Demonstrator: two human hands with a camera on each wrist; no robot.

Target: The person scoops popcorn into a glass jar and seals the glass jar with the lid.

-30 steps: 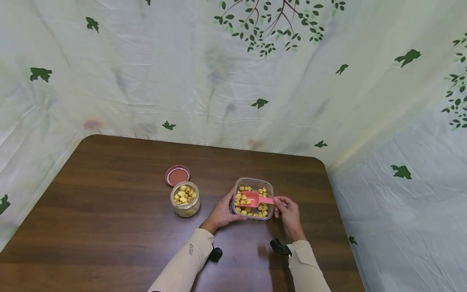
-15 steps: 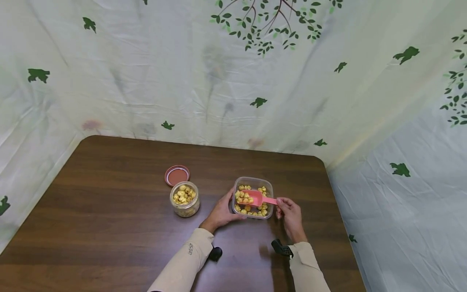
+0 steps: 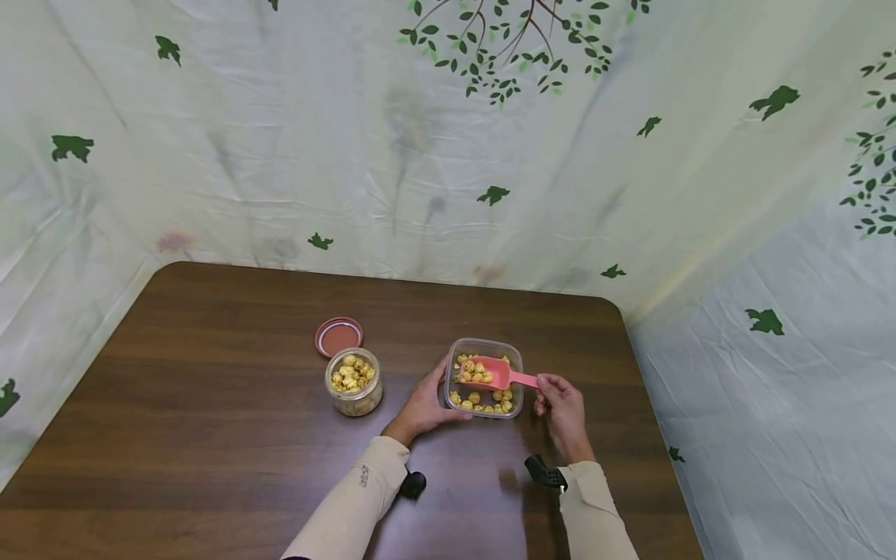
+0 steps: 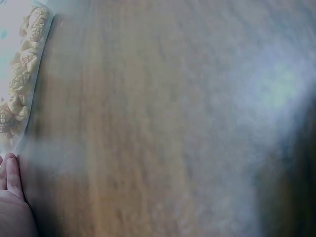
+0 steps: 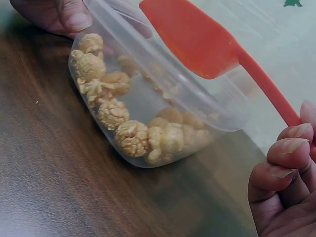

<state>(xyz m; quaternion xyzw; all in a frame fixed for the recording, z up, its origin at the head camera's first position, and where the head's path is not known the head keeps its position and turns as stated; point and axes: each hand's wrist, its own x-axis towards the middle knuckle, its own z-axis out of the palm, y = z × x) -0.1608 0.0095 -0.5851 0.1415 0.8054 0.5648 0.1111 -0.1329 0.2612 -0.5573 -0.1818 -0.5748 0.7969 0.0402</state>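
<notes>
My left hand (image 3: 423,406) holds the clear plastic container (image 3: 490,343) at its left side, thumb along the near edge. Round caramel popcorn (image 5: 132,138) lies inside it, mostly along the walls. Between the fingertips of my right hand (image 3: 567,414) is the handle of a pink-red scoop (image 3: 501,373). Its bowl carries several popcorn pieces and hangs above the container opening, clear of the rim in the right wrist view. The left wrist view catches only a few fingers (image 4: 13,178) by the container's corner.
An uncovered jar of popcorn (image 3: 358,403) stands left of the container. Its red lid (image 3: 339,337) lies just behind it. All stand on a brown wooden table (image 3: 210,373), with a leaf-printed cloth (image 3: 364,155) hanging behind and on both sides.
My right hand has drawn the loaded scoop up and slightly to the right, from down in the popcorn to above the container. The left hand keeps its hold.
</notes>
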